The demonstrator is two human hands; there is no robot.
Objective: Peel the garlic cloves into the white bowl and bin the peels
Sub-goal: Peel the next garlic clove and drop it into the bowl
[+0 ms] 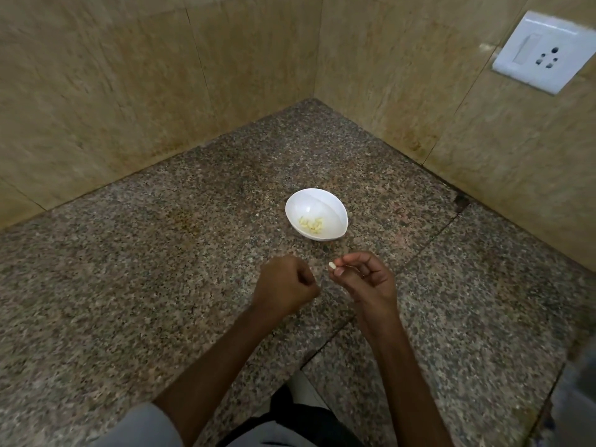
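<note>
Head cam: just in front of the white bowl (317, 201), the left hand (285, 285) is curled into a fist with nothing showing in it, and the right hand (371, 282) pinches a peeled garlic clove (332, 265) at its fingertips. The bowl itself sits on the granite counter (161, 253) with a little pile of peeled cloves (311, 224) inside. Way behind it and off to the right there's a white wall socket (545, 53).
</note>
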